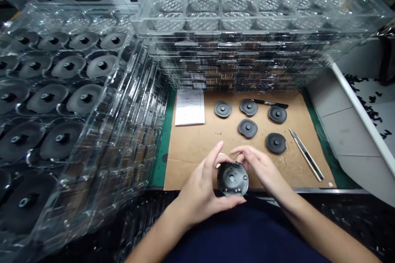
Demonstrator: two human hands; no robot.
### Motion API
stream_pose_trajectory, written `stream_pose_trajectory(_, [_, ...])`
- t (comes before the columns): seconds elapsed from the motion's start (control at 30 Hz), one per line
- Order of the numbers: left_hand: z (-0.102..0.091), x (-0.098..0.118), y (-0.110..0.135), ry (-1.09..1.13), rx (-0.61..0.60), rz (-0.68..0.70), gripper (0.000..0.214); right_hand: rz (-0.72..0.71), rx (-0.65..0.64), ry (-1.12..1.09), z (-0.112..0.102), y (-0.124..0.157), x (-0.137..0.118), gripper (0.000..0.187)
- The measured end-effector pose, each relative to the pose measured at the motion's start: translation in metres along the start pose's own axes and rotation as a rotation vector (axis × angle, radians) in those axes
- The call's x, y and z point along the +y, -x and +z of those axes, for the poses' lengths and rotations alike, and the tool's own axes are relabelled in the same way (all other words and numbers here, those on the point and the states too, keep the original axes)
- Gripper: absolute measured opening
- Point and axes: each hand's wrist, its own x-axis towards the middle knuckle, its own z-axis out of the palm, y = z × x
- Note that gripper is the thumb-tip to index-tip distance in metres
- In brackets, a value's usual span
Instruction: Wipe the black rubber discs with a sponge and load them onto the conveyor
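Near the front edge of the work surface, my left hand (203, 187) grips a black round plastic part (233, 181) between thumb and fingers. The part's face, with a centre mark and small raised dots, is turned up toward me. My right hand (259, 164) is at the part's far right edge, its fingers drawn together. What lies between those fingertips, if anything, is hidden. Beyond my hands, several similar black discs with a centre stub lie on the brown cardboard (197, 156), among them one disc (276, 143) close to my right hand.
A craft knife (306, 154) lies at the right, and a dark pen-like tool (268, 103) lies behind the discs. A white paper pad (190, 107) sits back left. Stacked clear trays (240, 61) rise behind; another stack (123, 119), filled with discs, stands left. A white bin wall (348, 119) borders the right.
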Motion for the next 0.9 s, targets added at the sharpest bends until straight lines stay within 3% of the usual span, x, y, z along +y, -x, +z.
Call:
stream_pose_trajectory(0.07, [-0.004,0.002,0.002,0.010,0.013,-0.062,0.110,-0.138,0.099,0.103,-0.009,0.008,-0.008,0.020])
stream_pose_trajectory(0.1, [-0.006,0.003,0.002,0.019,0.012,-0.082,0.111,-0.192,0.066,0.138,-0.013,0.012,-0.014,0.020])
stream_pose_trajectory(0.17, [-0.008,0.004,0.003,0.049,-0.007,-0.106,0.112,-0.260,-0.125,0.215,-0.015,0.018,-0.027,0.024])
stream_pose_trajectory(0.23, [-0.010,0.006,0.002,0.082,-0.042,-0.123,0.112,-0.199,-0.345,0.206,-0.014,0.019,-0.039,0.026])
stream_pose_trajectory(0.3, [-0.011,0.009,0.002,0.107,-0.083,-0.143,0.111,-0.082,-0.466,0.134,-0.012,0.016,-0.046,0.025])
stream_pose_trajectory(0.5, [-0.015,0.018,0.002,0.184,-0.174,-0.220,0.115,0.124,-0.620,-0.085,-0.012,0.005,-0.046,0.029])
stream_pose_trajectory(0.63, [-0.015,0.020,0.000,0.286,-0.243,-0.197,0.117,0.214,-0.721,-0.144,-0.011,0.003,-0.048,0.025])
stream_pose_trajectory(0.73, [-0.012,0.019,-0.001,0.319,-0.269,-0.173,0.117,0.231,-0.756,-0.141,-0.010,0.005,-0.047,0.016])
stream_pose_trajectory(0.9, [-0.011,0.018,0.001,0.215,-0.234,-0.156,0.115,0.225,-0.631,-0.173,-0.012,0.013,-0.036,0.016])
